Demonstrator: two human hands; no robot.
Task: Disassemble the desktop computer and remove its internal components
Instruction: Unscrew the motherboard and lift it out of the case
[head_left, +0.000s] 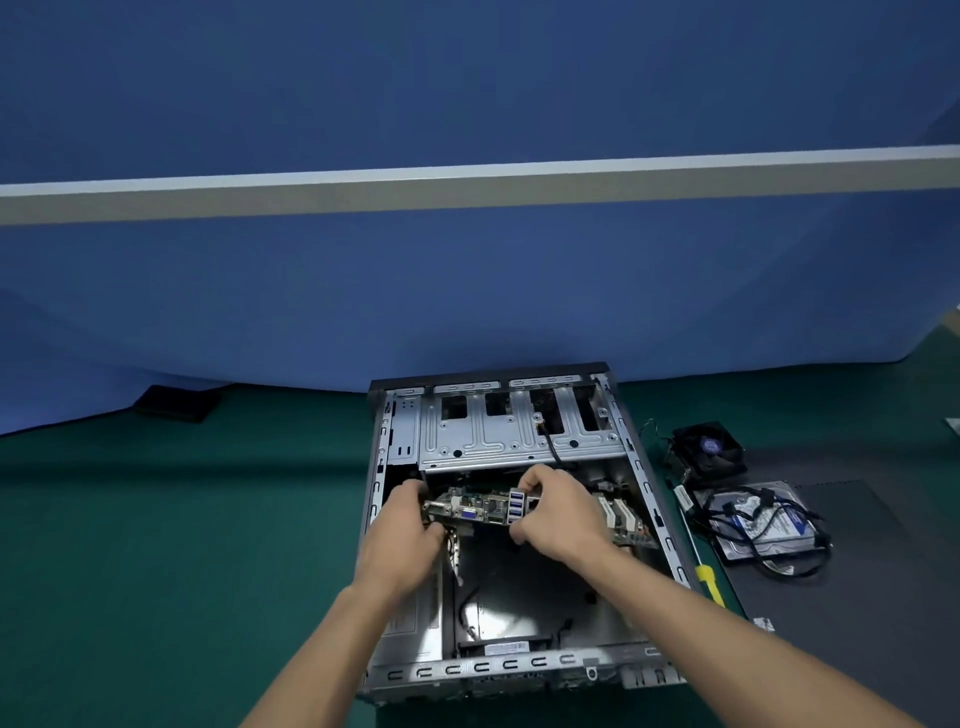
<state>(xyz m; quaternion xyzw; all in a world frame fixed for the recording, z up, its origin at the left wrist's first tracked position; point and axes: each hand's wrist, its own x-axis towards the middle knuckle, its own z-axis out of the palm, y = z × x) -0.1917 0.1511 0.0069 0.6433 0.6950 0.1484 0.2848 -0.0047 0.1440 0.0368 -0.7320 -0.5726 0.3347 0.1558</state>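
Note:
An open desktop case (657, 525) lies flat on the green mat, its side panel off. Inside it the motherboard (483, 506) is tilted up on edge, its rear ports with blue USB sockets facing me. My left hand (408, 535) grips the board's left end. My right hand (553, 512) grips the board near the USB ports, fingers curled over its top edge. White slots on the board show to the right of my right hand. A silver drive cage (514, 431) spans the far part of the case.
To the right of the case lie a black cooler fan (709, 449), a hard drive (763, 522) under tangled black cables, and a yellow-handled screwdriver (709, 584). The dark side panel (852, 587) lies under them. A blue partition stands behind. A black object (174, 402) sits far left.

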